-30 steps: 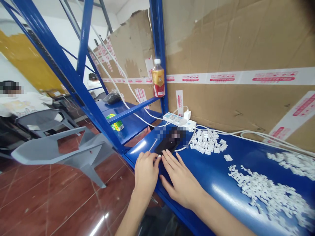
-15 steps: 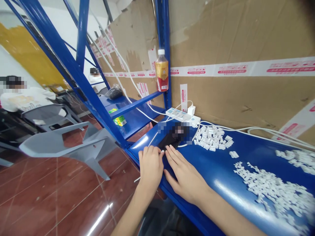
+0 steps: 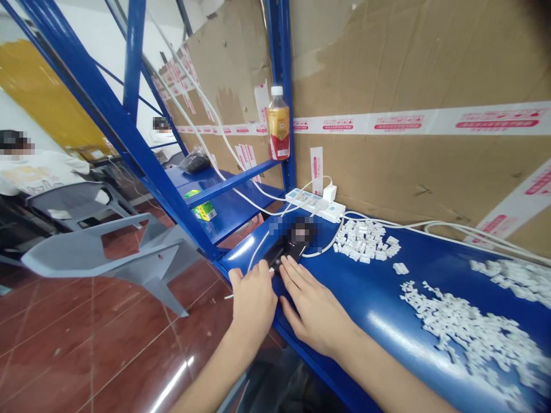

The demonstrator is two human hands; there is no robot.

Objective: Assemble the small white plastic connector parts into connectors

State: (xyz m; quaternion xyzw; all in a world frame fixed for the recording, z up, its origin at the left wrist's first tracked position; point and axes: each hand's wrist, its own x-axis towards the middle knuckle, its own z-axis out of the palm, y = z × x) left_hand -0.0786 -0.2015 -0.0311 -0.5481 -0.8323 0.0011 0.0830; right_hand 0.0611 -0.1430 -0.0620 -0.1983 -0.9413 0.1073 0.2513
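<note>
A black phone (image 3: pixel 284 252) lies on the blue tabletop (image 3: pixel 379 321) with its screen partly blurred. At its near end my left hand (image 3: pixel 255 295) is closed in a pinch, with the white plug end of a charging cable (image 3: pixel 257 248) at its fingertips. Whether the plug sits in the phone's port cannot be made out. My right hand (image 3: pixel 312 304) rests palm down with its fingers stretched, their tips touching the phone's near edge.
Behind the phone stands a white power strip (image 3: pixel 316 205) with a charger (image 3: pixel 329 193). White plastic pieces (image 3: pixel 364 241) and smaller bits (image 3: pixel 469 327) lie in heaps at right. A drink bottle (image 3: pixel 279 125) stands on the blue frame. A grey chair (image 3: pixel 142 258) and seated people are at left.
The view has shifted slightly, so the scene sits further left. More of the phone's lit screen shows between my hands. Both hands stay at its near end.
</note>
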